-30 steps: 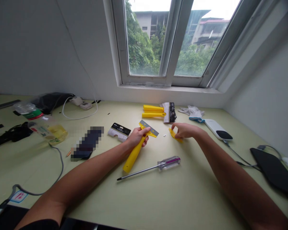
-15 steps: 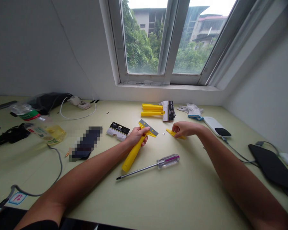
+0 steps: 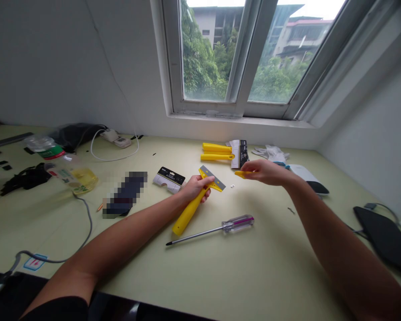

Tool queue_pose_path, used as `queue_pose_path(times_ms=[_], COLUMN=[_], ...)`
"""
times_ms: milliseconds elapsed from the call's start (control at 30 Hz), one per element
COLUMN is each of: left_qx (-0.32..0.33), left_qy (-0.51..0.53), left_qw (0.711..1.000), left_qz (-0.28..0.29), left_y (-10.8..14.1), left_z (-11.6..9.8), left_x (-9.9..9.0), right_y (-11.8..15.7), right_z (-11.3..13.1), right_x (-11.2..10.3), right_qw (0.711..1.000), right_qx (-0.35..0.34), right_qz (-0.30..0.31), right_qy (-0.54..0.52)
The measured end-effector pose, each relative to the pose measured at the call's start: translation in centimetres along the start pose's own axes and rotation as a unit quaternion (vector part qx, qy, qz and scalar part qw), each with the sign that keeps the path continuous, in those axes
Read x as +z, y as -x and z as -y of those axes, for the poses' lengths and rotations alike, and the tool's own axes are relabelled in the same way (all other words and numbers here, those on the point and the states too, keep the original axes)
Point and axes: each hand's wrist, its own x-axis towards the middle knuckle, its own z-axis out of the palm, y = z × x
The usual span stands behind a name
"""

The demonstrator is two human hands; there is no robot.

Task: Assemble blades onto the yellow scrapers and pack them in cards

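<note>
My left hand is closed around the neck of a yellow scraper, whose flat grey blade points up and to the right. Held in the fingers of my right hand is a yellow plastic scraper piece, raised above the table and mostly covered by the fingers. Small metal nuts lie on the table between the two hands. A screwdriver with a clear and purple handle rests in front of them, its dark tip toward the left.
Packaged yellow scrapers lie near the window wall, beside white gloves. A black and white card is left of my left hand. A phone, an oil bottle and cables lie leftward; a white power bank and a black device are rightward.
My right hand has lifted the yellow scraper piece off the table and turned it. My left hand keeps its hold on the scraper. The whole view has shifted slightly.
</note>
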Motion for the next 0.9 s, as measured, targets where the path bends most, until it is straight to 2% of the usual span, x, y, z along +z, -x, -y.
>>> queue_pose_path(times_ms=[100, 200, 333, 500, 633, 733, 900], left_qx=[-0.002, 0.001, 0.007, 0.008, 0.012, 0.018, 0.034], left_qy=[0.002, 0.002, -0.001, -0.002, -0.004, -0.011, -0.033], left_qw=[1.0, 1.0, 1.0, 1.0, 1.0, 0.999, 0.998], left_qz=[0.0, 0.002, 0.001, 0.008, 0.014, 0.027, 0.042], left_y=[0.0, 0.0, 0.1, 0.0, 0.0, 0.2, 1.0], left_z=[0.0, 0.0, 0.0, 0.0, 0.0, -0.2, -0.8], left_x=[0.0, 0.0, 0.1, 0.0, 0.0, 0.2, 0.8], right_y=[0.4, 0.9, 1.4, 1.4, 0.9, 0.4, -0.4], right_z=[1.8, 3.5, 4.4, 4.4, 5.4, 6.3, 7.3], right_x=[-0.6, -0.8, -0.7, -0.5, 0.5, 2.0, 3.8], right_qw=[0.993, 0.988, 0.994, 0.982, 0.967, 0.959, 0.965], right_qx=[-0.057, -0.032, -0.011, -0.073, -0.104, -0.092, -0.039], right_qz=[-0.077, -0.122, -0.112, -0.125, -0.113, -0.117, -0.134], right_qy=[0.069, 0.088, 0.01, -0.12, -0.205, -0.24, -0.223])
